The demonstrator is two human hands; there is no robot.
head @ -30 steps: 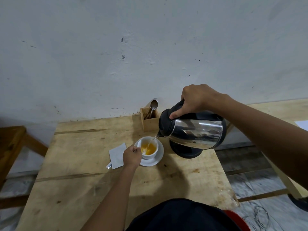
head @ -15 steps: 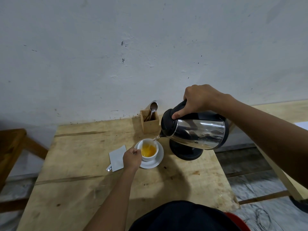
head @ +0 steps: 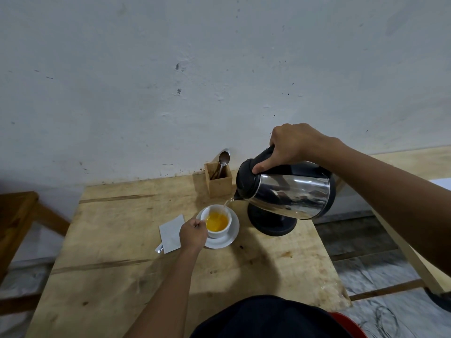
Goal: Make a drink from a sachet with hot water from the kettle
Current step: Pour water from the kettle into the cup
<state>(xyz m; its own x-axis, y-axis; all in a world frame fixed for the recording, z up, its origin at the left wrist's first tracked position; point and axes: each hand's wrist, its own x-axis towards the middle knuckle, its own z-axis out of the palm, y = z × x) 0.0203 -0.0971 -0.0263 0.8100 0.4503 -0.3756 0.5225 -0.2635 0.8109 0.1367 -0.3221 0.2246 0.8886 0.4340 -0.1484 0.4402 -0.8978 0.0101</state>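
Kettle (head: 285, 193) tilted, spout over white cup (head: 216, 222) on saucer (head: 231, 236), table centre. Thin stream running again after a half-second pause; orange drink higher. Right hand (head: 290, 145) wrapped around kettle handle; left hand (head: 193, 235) pinching cup handle at 9 o'clock. Sachet (head: 170, 230) flat, 9 o'clock of cup. Filling nearly done.

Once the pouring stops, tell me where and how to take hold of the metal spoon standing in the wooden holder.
Take the metal spoon by its bowl end, the only part clear of the square wooden holder; its handle is sunk inside. Come from above and lift along its lean, which tilts toward the wall. Probably best with the right hand, once it has set down the steel kettle.
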